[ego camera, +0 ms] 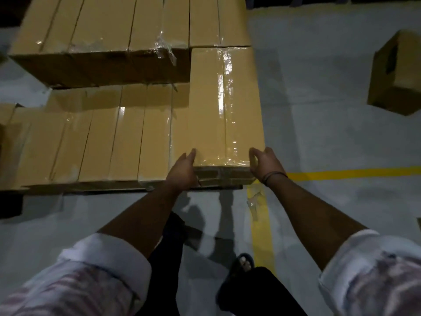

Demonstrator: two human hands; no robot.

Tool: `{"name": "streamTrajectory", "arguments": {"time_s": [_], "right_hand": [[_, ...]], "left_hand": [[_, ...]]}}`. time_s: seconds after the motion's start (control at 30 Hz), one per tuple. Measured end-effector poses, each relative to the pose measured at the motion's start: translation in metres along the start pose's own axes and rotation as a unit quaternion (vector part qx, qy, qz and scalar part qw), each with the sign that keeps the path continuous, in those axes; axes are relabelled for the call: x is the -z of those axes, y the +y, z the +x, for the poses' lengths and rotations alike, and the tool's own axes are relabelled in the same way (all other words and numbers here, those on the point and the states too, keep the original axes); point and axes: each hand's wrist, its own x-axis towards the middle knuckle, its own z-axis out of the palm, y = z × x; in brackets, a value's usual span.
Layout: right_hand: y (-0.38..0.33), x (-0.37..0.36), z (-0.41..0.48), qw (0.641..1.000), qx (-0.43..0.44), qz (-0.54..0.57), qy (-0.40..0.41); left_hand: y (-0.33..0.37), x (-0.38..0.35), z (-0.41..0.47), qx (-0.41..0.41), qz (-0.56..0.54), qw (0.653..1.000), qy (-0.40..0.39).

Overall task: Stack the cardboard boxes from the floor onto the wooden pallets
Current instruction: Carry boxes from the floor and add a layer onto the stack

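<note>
A long taped cardboard box lies on top of the stack at its right end, its near end toward me. My left hand holds the near left corner of that box, thumb on top. My right hand is at the near right corner with its fingers curled around the edge. Lower boxes sit side by side to the left, and a taller row of boxes stands behind them. The pallet under the stack is hidden.
A single cardboard box stands on the grey floor at the far right. Yellow floor lines run right and toward me from the stack's corner. My legs and a sandalled foot are below the stack's near edge.
</note>
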Motion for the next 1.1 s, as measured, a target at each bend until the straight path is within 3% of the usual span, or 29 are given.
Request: {"name": "streamTrajectory", "arguments": {"time_s": [0.73,0.93,1.1], "right_hand": [[0.028,0.014,0.007,0.999,0.046,-0.026,0.006],[0.033,0.013,0.001,0.999,0.034,0.019,0.029],[0.029,0.021,0.003,0.998,0.011,0.056,-0.027]], "left_hand": [[0.016,-0.021,-0.002,0.033,0.007,0.999,0.031],[0.028,-0.021,-0.004,0.055,0.008,0.998,0.015],[0.034,-0.016,0.000,0.088,0.017,0.995,-0.036]]}}
